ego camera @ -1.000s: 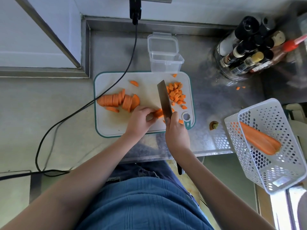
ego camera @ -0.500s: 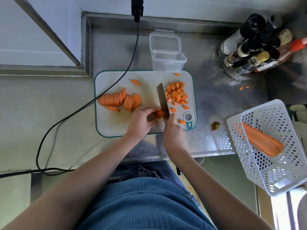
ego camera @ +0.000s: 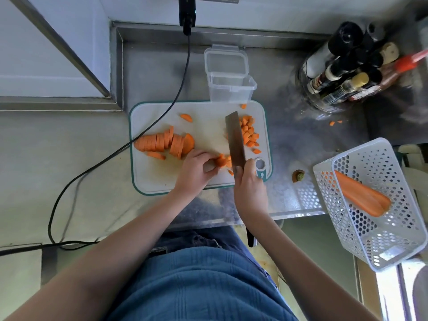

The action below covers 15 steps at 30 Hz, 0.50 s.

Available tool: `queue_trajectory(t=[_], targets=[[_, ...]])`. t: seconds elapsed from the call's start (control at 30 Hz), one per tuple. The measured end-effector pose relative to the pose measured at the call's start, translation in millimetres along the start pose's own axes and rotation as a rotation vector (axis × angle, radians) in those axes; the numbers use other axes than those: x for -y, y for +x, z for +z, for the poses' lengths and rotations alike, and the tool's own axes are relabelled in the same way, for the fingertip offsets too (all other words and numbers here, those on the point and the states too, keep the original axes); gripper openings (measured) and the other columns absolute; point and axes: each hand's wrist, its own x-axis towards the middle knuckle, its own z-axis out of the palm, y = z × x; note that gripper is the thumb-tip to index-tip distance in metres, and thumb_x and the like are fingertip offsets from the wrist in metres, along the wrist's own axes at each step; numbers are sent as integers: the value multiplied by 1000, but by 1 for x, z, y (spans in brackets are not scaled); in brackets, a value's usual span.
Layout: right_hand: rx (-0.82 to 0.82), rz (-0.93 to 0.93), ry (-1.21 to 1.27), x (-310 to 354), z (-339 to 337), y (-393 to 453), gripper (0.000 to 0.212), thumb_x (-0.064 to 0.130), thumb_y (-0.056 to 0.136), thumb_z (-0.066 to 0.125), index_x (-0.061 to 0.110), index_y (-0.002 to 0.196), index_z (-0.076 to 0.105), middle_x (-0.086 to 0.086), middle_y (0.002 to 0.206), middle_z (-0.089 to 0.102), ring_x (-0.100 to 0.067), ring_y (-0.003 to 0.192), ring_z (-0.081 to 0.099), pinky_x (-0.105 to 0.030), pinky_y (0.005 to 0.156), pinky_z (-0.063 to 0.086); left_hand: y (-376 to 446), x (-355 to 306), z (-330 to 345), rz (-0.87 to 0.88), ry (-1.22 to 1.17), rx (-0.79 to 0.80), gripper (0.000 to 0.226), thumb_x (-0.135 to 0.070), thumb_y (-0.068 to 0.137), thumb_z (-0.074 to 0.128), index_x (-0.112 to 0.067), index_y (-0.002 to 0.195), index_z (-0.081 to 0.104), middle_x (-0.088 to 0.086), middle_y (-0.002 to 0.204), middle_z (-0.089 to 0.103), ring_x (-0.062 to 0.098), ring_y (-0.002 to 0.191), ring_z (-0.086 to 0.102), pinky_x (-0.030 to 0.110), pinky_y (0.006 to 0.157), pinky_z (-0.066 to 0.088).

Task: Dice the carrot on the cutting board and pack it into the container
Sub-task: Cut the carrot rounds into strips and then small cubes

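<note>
A white cutting board [ego camera: 159,179] with a teal rim lies on the steel counter. A row of thick carrot slices [ego camera: 164,142] sits on its left part. A heap of diced carrot [ego camera: 249,133] lies at its right. My left hand [ego camera: 196,169] pinches a few carrot pieces [ego camera: 223,161] near the board's front. My right hand [ego camera: 249,181] grips a cleaver [ego camera: 235,139], whose blade stands just right of those pieces. An empty clear container [ego camera: 231,89] with its hinged lid open stands behind the board.
A black cable [ego camera: 120,149] crosses the board's left corner. A white perforated basket [ego camera: 375,205] with a whole carrot [ego camera: 361,193] hangs off the counter at right. A carrot stub [ego camera: 298,176] lies near it. Several sauce bottles [ego camera: 347,68] stand at the back right.
The cleaver has been lifted and brought down again on the held carrot pieces, which are now cut smaller. My left hand has stayed in place.
</note>
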Motion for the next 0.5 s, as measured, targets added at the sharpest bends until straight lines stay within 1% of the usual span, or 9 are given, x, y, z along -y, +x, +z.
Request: queue_trajectory(t=[0.03,0.07,0.17,0.27,0.37,0.5], targets=[[10,-7,-26,1,1,-1,13,18,102,32,7,108,34,-21,80,62,-38,67,60,-36,51,42,0,0,0,-3,1,7,33,-10,74,76,-10,106,69,6,103,67,23,101,56,16,91,35],[19,-9,-54,3,3,-2,12,14,101,33,7,110,33,-20,80,62,-38,67,60,-37,51,44,-1,1,-1,-8,0,11,34,-10,74,75,-10,108,69,7,104,67,24,101,56,19,91,36],[35,-17,-115,4,12,-1,13,10,98,34,10,110,31,-18,79,63,-38,68,61,-44,57,52,-2,4,-4,-25,3,-18,32,-9,75,75,-10,106,70,6,102,68,25,101,58,28,91,42],[49,-16,-123,2,15,0,12,8,98,33,11,109,30,-17,78,63,-37,68,62,-47,59,53,-3,4,-6,-16,-5,-43,26,-9,75,75,-9,101,72,5,98,69,22,97,59,26,88,43],[38,-39,-123,2,16,2,13,7,98,34,11,109,31,-17,76,62,-37,66,61,-48,58,53,-3,3,-4,-17,-15,-43,25,-13,76,76,-9,100,72,5,95,69,21,95,57,22,86,41],[42,-64,-138,4,18,3,16,8,98,36,10,113,31,-16,74,62,-37,65,61,-46,56,52,-2,5,-1,-26,-1,-35,22,-12,76,75,-7,97,73,6,91,68,23,92,56,27,83,43]])
